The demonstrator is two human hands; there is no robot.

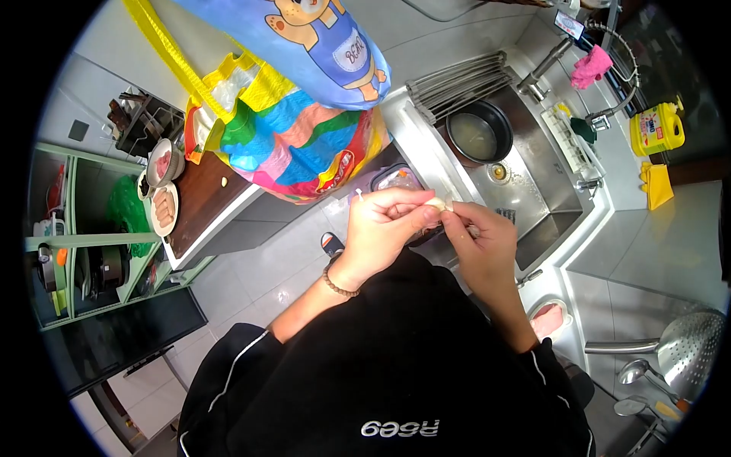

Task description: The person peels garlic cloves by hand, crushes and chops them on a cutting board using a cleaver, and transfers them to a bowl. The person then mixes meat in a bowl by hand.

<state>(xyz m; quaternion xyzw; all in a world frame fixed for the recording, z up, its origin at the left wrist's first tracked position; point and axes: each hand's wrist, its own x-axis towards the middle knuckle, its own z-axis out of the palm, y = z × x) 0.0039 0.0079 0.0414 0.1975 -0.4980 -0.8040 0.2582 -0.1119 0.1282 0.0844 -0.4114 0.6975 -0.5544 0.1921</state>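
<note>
Both hands meet in front of my chest, thumbs and fingertips pinched together on a small pale piece that looks like a garlic clove (439,203). My left hand (387,228), with a ring and a beaded bracelet, is closed on one side of it. From the other side my right hand (485,242) grips it, fingers curled inward. The fingertips cover most of the clove. Beneath the hands, partly hidden by them, is a bin with a purplish bag (396,178). Another small pale clove (224,182) lies on the brown countertop (204,209) at the left.
A sink (537,186) at the right holds a dark pot (478,133) with liquid, beside a drying rack (457,84). A colourful striped bag (297,145) stands ahead. Sausage-like pieces lie on a plate (174,222); a bowl (177,167) stands near them. Meat (547,321) sits at right.
</note>
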